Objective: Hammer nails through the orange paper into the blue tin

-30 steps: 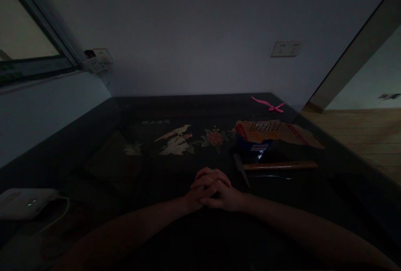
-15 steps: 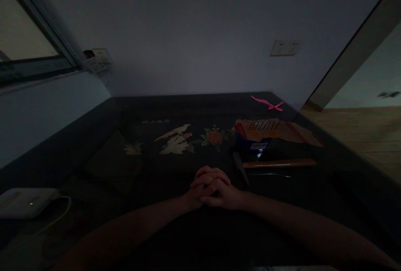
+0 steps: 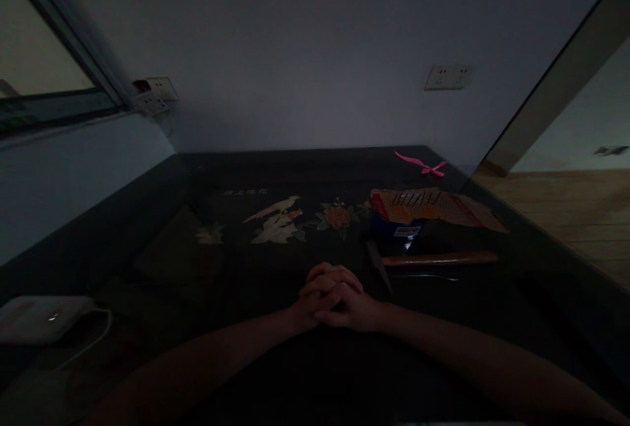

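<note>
The room is dim. My left hand (image 3: pixel 311 300) and my right hand (image 3: pixel 350 304) are clasped together, fingers interlaced, resting on a dark table (image 3: pixel 162 262) with a bird-and-flower inlay (image 3: pixel 285 219). Nothing shows between them. A hammer (image 3: pixel 433 260) with a wooden handle lies just right of my hands, its dark head nearest my right hand. Behind it an orange and red paper sheet (image 3: pixel 433 206) lies over a small blue container (image 3: pixel 399 229).
A pink ribbon (image 3: pixel 423 164) lies at the table's far right corner. A white device (image 3: pixel 39 318) with a cable sits at the left edge. Wall sockets (image 3: pixel 447 77) are on the back wall. A wooden floor (image 3: pixel 566 209) shows to the right.
</note>
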Demonstrator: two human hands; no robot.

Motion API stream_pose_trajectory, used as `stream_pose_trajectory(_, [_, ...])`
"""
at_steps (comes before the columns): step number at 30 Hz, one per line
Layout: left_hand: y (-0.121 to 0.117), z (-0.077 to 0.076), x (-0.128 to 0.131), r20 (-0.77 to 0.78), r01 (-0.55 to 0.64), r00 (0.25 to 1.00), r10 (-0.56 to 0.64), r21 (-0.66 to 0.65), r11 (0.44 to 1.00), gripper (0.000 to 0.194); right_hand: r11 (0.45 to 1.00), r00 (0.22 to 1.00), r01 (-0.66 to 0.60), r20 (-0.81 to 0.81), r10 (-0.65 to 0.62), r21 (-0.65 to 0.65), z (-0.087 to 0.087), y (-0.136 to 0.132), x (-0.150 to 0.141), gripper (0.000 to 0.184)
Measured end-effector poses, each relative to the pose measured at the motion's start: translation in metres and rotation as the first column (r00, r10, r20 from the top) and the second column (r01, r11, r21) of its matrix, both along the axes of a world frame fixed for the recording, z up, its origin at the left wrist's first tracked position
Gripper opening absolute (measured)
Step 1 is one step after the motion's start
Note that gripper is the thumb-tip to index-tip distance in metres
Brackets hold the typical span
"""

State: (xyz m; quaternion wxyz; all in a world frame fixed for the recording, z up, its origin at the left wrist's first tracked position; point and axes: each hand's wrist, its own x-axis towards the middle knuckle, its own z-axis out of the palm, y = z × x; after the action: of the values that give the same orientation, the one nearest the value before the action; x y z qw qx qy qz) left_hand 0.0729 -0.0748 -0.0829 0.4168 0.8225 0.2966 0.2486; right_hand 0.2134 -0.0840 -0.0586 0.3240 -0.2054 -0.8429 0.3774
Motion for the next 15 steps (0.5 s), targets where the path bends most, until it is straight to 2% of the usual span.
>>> stream_pose_trajectory(5, [0.0000, 0.0022, 0.0010, 0.204, 0.050, 0.979, -0.024, -0.126, 0.991, 0.025, 1.000, 1.000, -0.006, -0.003, 0.006, 0.015, -0.0040, 0.0014, -0.0002, 0.040])
stream_pose_trajectory(11, [0.0005, 0.0041, 0.0020, 0.132, 0.033, 0.991, -0.011, -0.169, 0.985, 0.024, 1.000, 1.000, -0.001, 0.003, 0.000, 0.020, -0.0070, 0.0025, 0.0000, 0.041])
stream_pose_trajectory(15, [0.0012, 0.0002, 0.0016, 0.161, 0.046, 0.987, -0.023, -0.140, 0.989, 0.023, 1.000, 1.000, 0.003, 0.016, -0.003, 0.017, -0.0046, 0.0020, -0.0001, 0.040])
